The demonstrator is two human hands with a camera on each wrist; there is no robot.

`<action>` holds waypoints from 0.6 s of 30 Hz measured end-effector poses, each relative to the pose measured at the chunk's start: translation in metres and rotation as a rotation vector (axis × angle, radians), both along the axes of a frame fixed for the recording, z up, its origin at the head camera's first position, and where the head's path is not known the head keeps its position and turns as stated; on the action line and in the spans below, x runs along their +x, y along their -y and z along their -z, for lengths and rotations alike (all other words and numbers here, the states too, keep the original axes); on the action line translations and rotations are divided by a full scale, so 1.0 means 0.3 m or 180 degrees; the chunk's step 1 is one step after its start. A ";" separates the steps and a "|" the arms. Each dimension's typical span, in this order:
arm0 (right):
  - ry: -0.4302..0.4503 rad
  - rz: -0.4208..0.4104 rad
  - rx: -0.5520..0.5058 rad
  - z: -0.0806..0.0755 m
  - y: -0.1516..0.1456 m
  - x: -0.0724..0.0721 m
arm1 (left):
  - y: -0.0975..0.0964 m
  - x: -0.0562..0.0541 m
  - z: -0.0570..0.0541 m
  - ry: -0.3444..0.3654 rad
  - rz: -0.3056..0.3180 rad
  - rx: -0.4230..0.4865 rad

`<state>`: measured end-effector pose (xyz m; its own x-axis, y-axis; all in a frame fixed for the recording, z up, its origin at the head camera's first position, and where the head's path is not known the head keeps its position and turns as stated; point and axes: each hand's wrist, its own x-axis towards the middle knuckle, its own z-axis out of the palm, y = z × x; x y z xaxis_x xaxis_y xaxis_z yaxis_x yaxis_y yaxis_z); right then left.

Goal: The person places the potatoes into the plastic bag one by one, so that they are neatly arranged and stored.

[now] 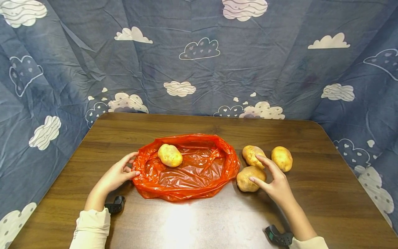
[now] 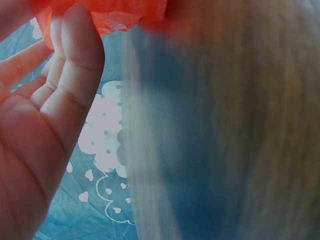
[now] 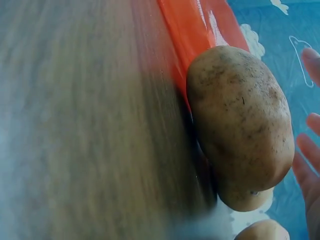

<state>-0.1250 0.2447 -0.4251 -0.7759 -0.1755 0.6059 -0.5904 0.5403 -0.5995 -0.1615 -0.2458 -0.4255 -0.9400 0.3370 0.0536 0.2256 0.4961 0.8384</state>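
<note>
A red plastic bag (image 1: 186,193) lies on the table with its mouth spread wide, and one potato (image 1: 170,155) sits inside it toward the left. My left hand (image 1: 116,174) holds the bag's left rim with thumb and fingertips; in the left wrist view the fingers (image 2: 70,75) meet the red film. My right hand (image 1: 275,183) hovers around the nearest potato (image 1: 251,179), which lies beside the bag's right edge. In the right wrist view its fingers are spread, apart from that potato (image 3: 240,115). Another potato (image 1: 252,155) lies just behind it, partly covered by the index finger.
A further potato (image 1: 282,159) rests to the right of the pair. The brown wooden table (image 1: 214,228) ends at a patterned blue cloth (image 1: 199,79) hung behind and at both sides. Black wrist devices (image 1: 115,204) sit under both forearms.
</note>
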 end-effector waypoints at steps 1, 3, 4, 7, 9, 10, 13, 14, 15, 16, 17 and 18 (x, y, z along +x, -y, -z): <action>0.0032 -0.0012 -0.0016 0.006 -0.006 0.001 | 0.000 0.000 0.001 -0.0001 -0.0003 0.0002; 0.0070 -0.0032 -0.0035 0.014 -0.013 0.002 | 0.000 0.000 0.002 -0.0001 -0.0005 0.0009; 0.0064 -0.0035 -0.0025 0.017 -0.015 0.004 | -0.001 0.000 0.003 0.0001 -0.0006 0.0011; 0.0085 -0.0067 -0.0051 0.022 -0.017 0.011 | -0.002 0.000 0.005 0.0009 0.0002 0.0027; 0.0103 -0.0064 -0.0051 0.025 -0.017 0.017 | -0.002 0.000 0.005 0.0011 0.0004 0.0029; 0.0111 -0.0061 -0.0056 0.028 -0.017 0.019 | -0.002 0.001 0.005 0.0003 0.0006 0.0022; 0.0183 -0.0029 -0.0026 0.038 -0.020 0.024 | 0.001 0.000 0.004 -0.0024 0.0005 -0.0022; 0.0211 -0.0018 -0.0001 0.042 -0.022 0.025 | 0.002 -0.001 0.004 -0.0032 0.0003 -0.0034; 0.0238 -0.0019 0.0009 0.047 -0.024 0.025 | 0.003 -0.001 0.004 -0.0039 0.0004 -0.0045; 0.0275 -0.0009 0.0033 0.051 -0.026 0.025 | 0.004 -0.001 0.004 -0.0044 0.0005 -0.0054; 0.0307 -0.0006 0.0057 0.055 -0.029 0.025 | 0.004 -0.002 0.005 -0.0040 0.0006 -0.0056; 0.0338 0.0003 0.0068 0.058 -0.030 0.025 | 0.004 -0.002 0.005 -0.0037 0.0008 -0.0057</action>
<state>-0.1175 0.2538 -0.4424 -0.8357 -0.1868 0.5164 -0.5236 0.5543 -0.6469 -0.1621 -0.2470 -0.4269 -0.9385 0.3404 0.0585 0.2367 0.5105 0.8267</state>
